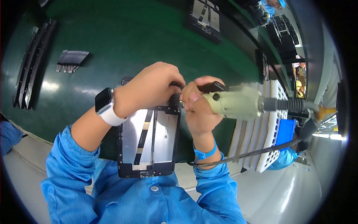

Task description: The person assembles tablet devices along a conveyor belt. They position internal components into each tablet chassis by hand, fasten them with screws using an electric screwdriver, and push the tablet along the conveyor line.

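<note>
Wrapped firmly around the pale, corded power driver (pixel 235 103), the right hand's (pixel 202 116) grip is closed on the front part of the tool, whose tip points left toward the left hand. Left of it, the left hand (pixel 153 83) curls over the top right corner of an open tablet-like device (pixel 164 130), its fingertips meeting close to the tool's tip; whether that grip pinches a small part or only steadies the spot cannot be told, since the fingers hide it. That device lies in front of the torso, inner side up, on the green surface (pixel 112 33), and its lower end seems to reach past the near edge. Judging from the pose, the step in hand is fastening or loosening something at the device's upper right corner, though which of the two does not show. Such a move would call for the tip to be lined up squarely and held steady, the left fingers keeping the piece in place yet out of the tip's way. Slack in the wrist cord (pixel 246 155) also deserves care, so it does not drag on the device. A similar device (pixel 205 18) lies at the far side, well apart from both hands.
</note>
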A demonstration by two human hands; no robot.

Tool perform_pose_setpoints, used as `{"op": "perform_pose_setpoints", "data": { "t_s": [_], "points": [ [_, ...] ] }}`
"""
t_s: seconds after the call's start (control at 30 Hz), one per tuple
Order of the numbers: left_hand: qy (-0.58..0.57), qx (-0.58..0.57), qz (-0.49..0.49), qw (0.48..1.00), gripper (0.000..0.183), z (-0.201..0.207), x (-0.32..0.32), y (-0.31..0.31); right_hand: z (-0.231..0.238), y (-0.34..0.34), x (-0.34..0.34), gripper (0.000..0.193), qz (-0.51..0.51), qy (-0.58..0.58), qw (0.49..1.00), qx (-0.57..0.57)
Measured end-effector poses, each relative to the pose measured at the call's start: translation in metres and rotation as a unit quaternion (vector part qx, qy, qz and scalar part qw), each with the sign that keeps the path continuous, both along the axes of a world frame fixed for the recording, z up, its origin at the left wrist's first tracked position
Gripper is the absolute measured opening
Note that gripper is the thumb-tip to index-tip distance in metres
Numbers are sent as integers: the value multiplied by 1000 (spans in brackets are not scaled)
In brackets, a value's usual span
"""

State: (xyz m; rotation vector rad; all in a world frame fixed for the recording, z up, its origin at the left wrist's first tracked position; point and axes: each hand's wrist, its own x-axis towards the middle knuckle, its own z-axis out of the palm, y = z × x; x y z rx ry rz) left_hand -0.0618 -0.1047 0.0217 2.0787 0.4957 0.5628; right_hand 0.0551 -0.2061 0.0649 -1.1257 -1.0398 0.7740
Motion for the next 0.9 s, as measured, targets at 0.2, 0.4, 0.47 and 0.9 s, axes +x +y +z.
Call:
{"op": "perform_pose_setpoints", "data": {
  "t_s": [0.2, 0.4, 0.47, 0.9],
  "points": [
    [88, 254, 69, 961, 35, 17, -35, -62, 13, -4, 40, 33, -39, 38, 992, 116],
    [120, 248, 60, 959, 42, 26, -34, -64, -3, -11, 81, 30, -78, 75, 982, 153],
    [111, 263, 34, 958, 40, 25, -39, -71, -14, -14, 81, 31, -145, 49, 983, 105],
    [230, 373, 56, 897, 33, 49, -44, -79, -13, -30, 97, 33, -146, -19, 984, 99]
  ]
}}
